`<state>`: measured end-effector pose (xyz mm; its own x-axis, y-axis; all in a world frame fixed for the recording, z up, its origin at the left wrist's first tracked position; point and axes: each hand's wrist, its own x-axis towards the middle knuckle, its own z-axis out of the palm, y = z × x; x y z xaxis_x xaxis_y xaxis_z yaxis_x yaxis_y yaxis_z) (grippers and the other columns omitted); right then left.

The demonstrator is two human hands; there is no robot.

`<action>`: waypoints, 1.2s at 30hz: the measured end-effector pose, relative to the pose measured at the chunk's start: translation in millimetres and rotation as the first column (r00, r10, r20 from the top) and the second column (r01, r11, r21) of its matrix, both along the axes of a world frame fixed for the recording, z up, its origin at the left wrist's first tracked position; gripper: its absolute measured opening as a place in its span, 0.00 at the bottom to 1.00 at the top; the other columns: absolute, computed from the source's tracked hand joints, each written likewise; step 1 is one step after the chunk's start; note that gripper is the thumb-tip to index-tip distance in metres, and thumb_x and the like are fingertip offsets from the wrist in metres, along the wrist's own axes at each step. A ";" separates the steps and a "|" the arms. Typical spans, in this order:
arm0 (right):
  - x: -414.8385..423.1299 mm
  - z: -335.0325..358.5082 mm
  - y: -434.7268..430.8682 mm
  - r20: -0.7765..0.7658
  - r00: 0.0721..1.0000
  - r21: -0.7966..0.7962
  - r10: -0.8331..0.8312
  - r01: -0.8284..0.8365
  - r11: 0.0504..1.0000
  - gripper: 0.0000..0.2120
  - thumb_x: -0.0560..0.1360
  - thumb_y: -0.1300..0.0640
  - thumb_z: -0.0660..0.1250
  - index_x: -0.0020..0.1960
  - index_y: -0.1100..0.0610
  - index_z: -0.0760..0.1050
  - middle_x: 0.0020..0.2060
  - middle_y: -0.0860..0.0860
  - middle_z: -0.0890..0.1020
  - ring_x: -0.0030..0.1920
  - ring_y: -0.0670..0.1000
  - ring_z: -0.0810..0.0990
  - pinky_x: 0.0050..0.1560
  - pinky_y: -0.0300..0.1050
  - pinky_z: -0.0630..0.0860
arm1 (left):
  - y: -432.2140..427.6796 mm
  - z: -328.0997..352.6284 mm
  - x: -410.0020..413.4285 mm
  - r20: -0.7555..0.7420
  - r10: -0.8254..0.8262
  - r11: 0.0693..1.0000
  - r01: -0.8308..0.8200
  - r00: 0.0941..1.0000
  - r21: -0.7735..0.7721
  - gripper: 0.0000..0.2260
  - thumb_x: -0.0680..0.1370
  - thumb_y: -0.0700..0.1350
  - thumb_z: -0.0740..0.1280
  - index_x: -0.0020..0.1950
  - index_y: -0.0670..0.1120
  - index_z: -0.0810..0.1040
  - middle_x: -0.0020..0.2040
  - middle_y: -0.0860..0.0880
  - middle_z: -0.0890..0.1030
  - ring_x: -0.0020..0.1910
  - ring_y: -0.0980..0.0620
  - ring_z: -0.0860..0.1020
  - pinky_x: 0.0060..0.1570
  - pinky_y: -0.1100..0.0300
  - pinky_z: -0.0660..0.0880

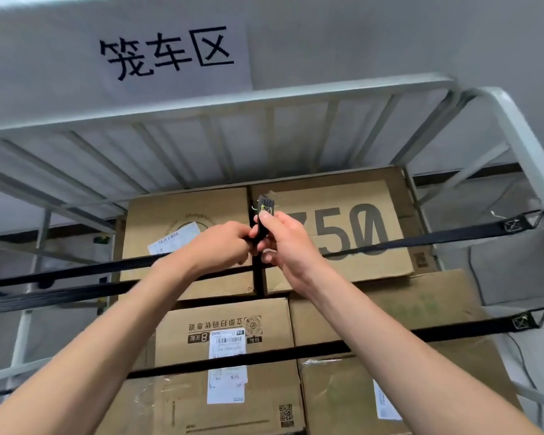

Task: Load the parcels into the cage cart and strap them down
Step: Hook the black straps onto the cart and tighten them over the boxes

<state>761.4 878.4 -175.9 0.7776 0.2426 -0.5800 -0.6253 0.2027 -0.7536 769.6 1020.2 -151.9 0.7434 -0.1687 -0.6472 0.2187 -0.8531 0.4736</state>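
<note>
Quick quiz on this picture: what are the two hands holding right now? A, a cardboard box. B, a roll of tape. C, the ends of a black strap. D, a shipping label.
C: the left hand and right hand meet at the middle of the upper black strap, pinching its ends in front of the stacked boxes.

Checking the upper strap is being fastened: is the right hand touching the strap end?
Touching. The head view shows the right hand pinching the black strap end between thumb and fingers, with the left hand gripping it just below.
</note>
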 end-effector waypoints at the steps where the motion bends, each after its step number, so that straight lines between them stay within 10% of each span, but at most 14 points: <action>1: 4.0 1.9 1.0 0.014 1.000 0.027 -0.009 0.008 1.000 0.07 0.83 0.55 0.60 0.48 0.55 0.73 0.36 0.48 0.81 0.30 0.45 0.71 0.27 0.36 0.61 | 3.8 2.8 5.6 -0.012 0.015 0.999 -0.015 1.000 -0.029 0.07 0.72 0.46 0.59 0.37 0.49 0.75 0.32 0.52 0.79 0.34 0.52 0.75 0.37 0.57 0.70; 4: 24.1 -0.4 5.7 0.024 0.998 0.046 -0.057 0.056 0.997 0.05 0.83 0.56 0.60 0.50 0.54 0.74 0.38 0.50 0.80 0.28 0.44 0.70 0.24 0.35 0.58 | 10.7 0.5 26.9 0.025 0.043 0.998 -0.042 0.999 -0.041 0.08 0.77 0.41 0.60 0.43 0.48 0.79 0.33 0.52 0.79 0.33 0.51 0.74 0.34 0.57 0.66; 8: 68.9 -22.1 17.6 0.012 0.997 0.009 -0.077 0.077 0.997 0.05 0.84 0.59 0.59 0.52 0.52 0.73 0.38 0.50 0.75 0.24 0.43 0.66 0.21 0.34 0.55 | 7.1 -21.7 55.7 0.122 0.018 0.996 -0.028 0.992 0.082 0.21 0.78 0.43 0.59 0.69 0.57 0.74 0.58 0.43 0.82 0.58 0.39 0.78 0.46 0.55 0.71; 14: 137.7 -52.0 43.1 0.068 0.997 -0.114 0.027 -0.019 0.993 0.08 0.83 0.60 0.58 0.50 0.50 0.73 0.38 0.53 0.74 0.21 0.43 0.60 0.21 0.34 0.55 | 17.8 -55.2 105.1 0.196 0.104 0.970 -0.143 0.975 0.198 0.19 0.80 0.51 0.57 0.71 0.53 0.72 0.69 0.44 0.77 0.66 0.39 0.74 0.63 0.51 0.71; 20: 182.9 -65.0 64.7 0.030 0.995 -0.183 0.099 -0.092 0.979 0.11 0.83 0.63 0.54 0.46 0.52 0.71 0.34 0.51 0.72 0.21 0.44 0.59 0.21 0.34 0.53 | 37.6 -75.2 137.9 0.255 0.106 0.969 -0.157 0.961 0.190 0.19 0.82 0.56 0.55 0.71 0.55 0.73 0.68 0.46 0.77 0.65 0.40 0.74 0.63 0.49 0.72; 25: 208.4 -70.4 70.7 0.004 0.999 -0.179 0.040 -0.038 0.983 0.13 0.82 0.64 0.50 0.57 0.53 0.71 0.35 0.52 0.72 0.24 0.45 0.57 0.21 0.34 0.53 | 46.5 -84.1 161.2 0.344 0.093 0.966 -0.168 0.934 0.196 0.09 0.82 0.58 0.57 0.50 0.56 0.73 0.50 0.46 0.81 0.51 0.42 0.78 0.49 0.51 0.74; 36: 210.1 -85.4 59.3 -0.072 0.960 -0.087 -0.272 0.266 0.960 0.11 0.83 0.62 0.52 0.58 0.55 0.71 0.39 0.54 0.73 0.21 0.45 0.58 0.19 0.34 0.54 | 36.8 -86.6 175.4 0.320 0.095 0.979 -0.147 0.943 0.140 0.13 0.83 0.58 0.58 0.54 0.54 0.79 0.41 0.50 0.80 0.47 0.45 0.79 0.48 0.52 0.76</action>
<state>971.5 937.8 -261.4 0.7566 -0.0163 -0.6536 -0.6163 0.3162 -0.7213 944.9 1057.0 -238.6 0.9195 0.0215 -0.3924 0.1893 -0.8992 0.3944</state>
